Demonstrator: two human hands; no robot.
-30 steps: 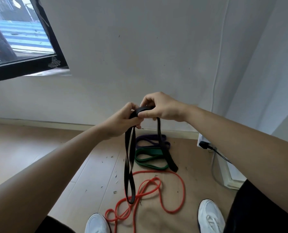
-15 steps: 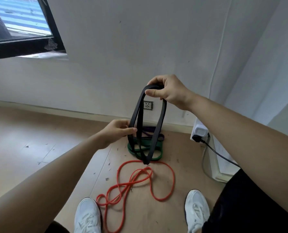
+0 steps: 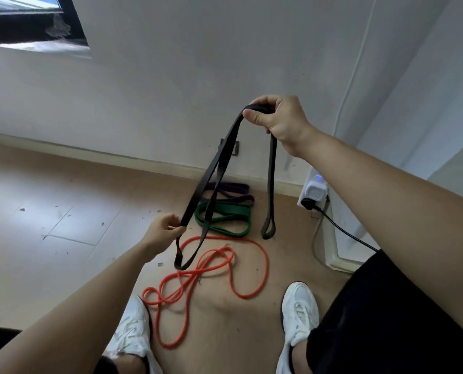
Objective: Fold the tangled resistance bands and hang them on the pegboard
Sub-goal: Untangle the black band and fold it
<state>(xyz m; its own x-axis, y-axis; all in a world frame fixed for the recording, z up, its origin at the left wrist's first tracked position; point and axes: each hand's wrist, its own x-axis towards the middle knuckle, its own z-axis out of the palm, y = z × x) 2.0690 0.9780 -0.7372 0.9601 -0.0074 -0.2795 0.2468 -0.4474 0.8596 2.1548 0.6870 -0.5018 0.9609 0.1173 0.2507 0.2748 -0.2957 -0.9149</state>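
Note:
A black resistance band point(image 3: 211, 171) hangs in the air in front of me. My right hand point(image 3: 281, 118) pinches its top fold high up, near the wall. My left hand point(image 3: 164, 228) grips one strand lower down on the left. Two loop ends dangle, one below my left hand and one to the right. On the floor lie a tangled orange band point(image 3: 214, 268), a folded green band point(image 3: 225, 215) and a folded purple band point(image 3: 233, 191) behind it. No pegboard is in view.
A white wall with a socket point(image 3: 234, 148) stands ahead. A white power strip point(image 3: 315, 191) with a black plug and cable lies at the right by the wall. My white shoes point(image 3: 300, 309) stand on the wooden floor. A window point(image 3: 30, 20) is at upper left.
My right hand has risen and moved right with the band's top. My left hand has dropped lower and away, so the band is spread out and its loops hang apart.

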